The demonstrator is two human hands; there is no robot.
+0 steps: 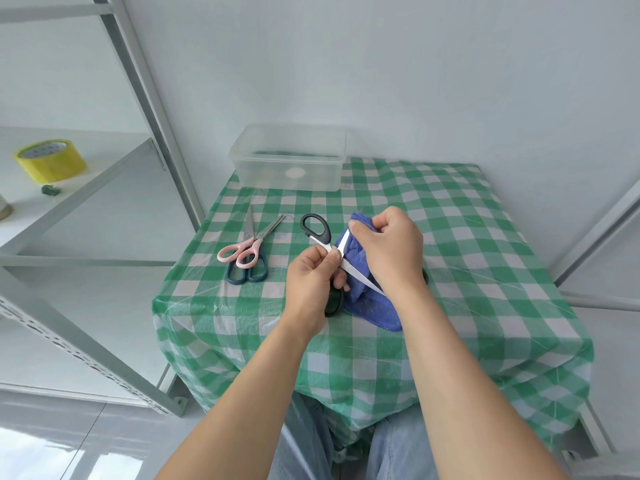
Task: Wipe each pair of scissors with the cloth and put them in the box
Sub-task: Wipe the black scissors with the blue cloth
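White walls close round a small table (467, 258) dressed in a green-and-white checked cloth under clear plastic film. Over its middle, a pair of black-handled scissors with steel blades (319, 233) is held above the surface with its blades spread apart. The left hand (310, 284) grips it near the pivot, thumb and fingers curled round the metal; one handle loop sticks up towards the far edge and the other shows below that hand. The right hand (389, 251) has its fingers curled on a blue terry cloth (375, 311), pinching the fabric against one blade, while the rest of the cloth hangs down onto the table. Nearer the left edge lie two more pairs, touching and crossed: pink-handled scissors (246, 251) on top of dark teal-handled scissors (258, 273), blades pointing to the far edge. A clear rectangular plastic box (287, 157) with no lid stands at the far edge, towards the far left corner. Beyond the left edge, a grey metal shelf rack (145, 84) carries a roll of yellow tape (52, 162).
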